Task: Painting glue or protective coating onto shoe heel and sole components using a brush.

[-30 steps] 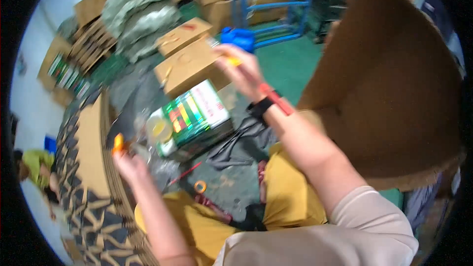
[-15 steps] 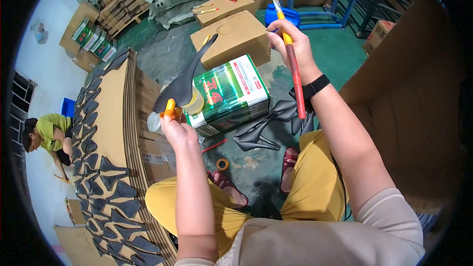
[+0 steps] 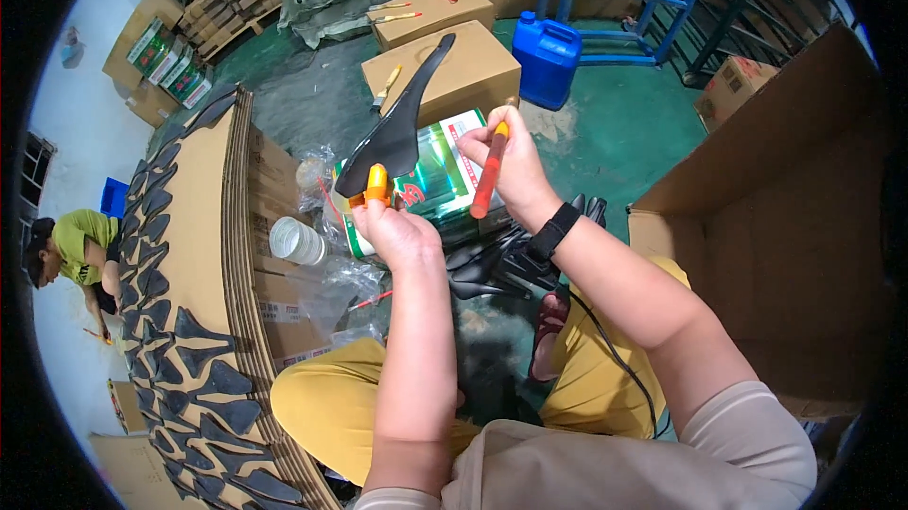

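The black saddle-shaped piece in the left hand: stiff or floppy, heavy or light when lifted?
The black saddle-shaped piece probably is stiff: gripped only at its wide end by the left hand, its long narrow nose sticks up without drooping. It looks thin, so likely light for its size. Its glossy surface may be slippery.

A second ago my right hand (image 3: 515,170) was stretched far out toward the blue jug (image 3: 549,58); I have drawn it back, and it now holds the red-handled brush (image 3: 488,172) close before me, over the green tin (image 3: 430,184). My left hand (image 3: 397,231) has come up from low at my left. The black saddle-shaped piece (image 3: 397,127) it grips now stands high, slanting up to the right, with my hands much closer together.
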### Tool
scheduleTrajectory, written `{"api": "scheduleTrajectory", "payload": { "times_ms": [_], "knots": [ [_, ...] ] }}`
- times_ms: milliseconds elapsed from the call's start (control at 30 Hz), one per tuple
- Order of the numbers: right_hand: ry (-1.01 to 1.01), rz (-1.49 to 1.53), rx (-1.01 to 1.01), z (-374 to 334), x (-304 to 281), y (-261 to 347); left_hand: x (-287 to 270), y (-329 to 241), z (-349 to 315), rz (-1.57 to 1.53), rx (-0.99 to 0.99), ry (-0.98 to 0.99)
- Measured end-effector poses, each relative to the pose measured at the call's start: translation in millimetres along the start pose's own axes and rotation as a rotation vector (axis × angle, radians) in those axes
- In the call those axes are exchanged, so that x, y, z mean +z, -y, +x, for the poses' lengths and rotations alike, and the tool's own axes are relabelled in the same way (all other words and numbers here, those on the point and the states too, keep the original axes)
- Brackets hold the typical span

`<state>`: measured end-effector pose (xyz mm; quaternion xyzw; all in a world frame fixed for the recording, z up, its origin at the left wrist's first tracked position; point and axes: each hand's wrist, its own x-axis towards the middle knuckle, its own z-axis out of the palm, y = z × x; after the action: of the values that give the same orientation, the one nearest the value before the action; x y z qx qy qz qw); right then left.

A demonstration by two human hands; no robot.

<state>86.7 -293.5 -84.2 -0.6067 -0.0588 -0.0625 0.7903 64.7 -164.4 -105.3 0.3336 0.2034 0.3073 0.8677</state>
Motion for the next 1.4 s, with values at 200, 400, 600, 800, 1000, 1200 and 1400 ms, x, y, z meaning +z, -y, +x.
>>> {"api": "scheduleTrajectory", "payload": {
  "times_ms": [200,400,600,800,1000,1200,1400],
  "knots": [
    [-0.012,0.034,-0.002,13,-13,-6,10,4,-5,-0.043,-0.025,0.005],
    [-0.013,0.17,0.145,5,4,-11,14,13,-17,-0.025,-0.084,-0.016],
    [-0.041,0.191,0.164,3,12,-8,18,23,-26,-0.011,-0.101,0.007],
    [-0.1,0.156,0.176,17,0,-8,14,36,-29,0.036,-0.029,0.166],
    [-0.01,0.012,0.096,46,-44,9,-23,-10,-10,0.381,0.084,0.612],
    [0.109,-0.262,0.118,50,-81,-3,-33,-106,18,0.918,0.402,0.673],
    [0.282,-0.26,0.28,28,-40,-17,-37,-152,47,0.859,0.37,0.621]
  ]
}}
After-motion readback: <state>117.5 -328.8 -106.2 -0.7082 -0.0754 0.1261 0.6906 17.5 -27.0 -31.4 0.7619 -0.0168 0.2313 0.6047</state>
